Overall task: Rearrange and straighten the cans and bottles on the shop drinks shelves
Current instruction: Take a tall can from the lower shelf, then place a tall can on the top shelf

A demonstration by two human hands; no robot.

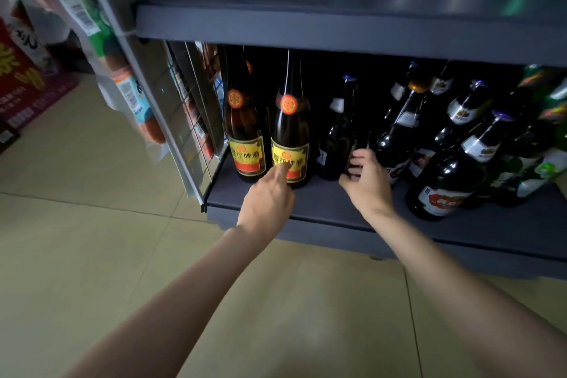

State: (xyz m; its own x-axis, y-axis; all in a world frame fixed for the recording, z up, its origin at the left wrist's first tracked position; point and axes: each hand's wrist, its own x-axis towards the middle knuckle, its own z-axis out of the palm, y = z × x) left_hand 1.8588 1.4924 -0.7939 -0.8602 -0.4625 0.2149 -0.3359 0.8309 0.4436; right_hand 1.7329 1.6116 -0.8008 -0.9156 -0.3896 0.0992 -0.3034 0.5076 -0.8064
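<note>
Left hand [270, 193] touching yellow-label bottle [290, 138], right hand [366, 176] gripping dark bottle [339, 144]

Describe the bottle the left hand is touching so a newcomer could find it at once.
On the bottom shelf, look to its left end, by the wire side panel. Two tall yellow-labelled bottles stand there; it is the right one, under the left hand, beside the shorter dark bottles.
</note>
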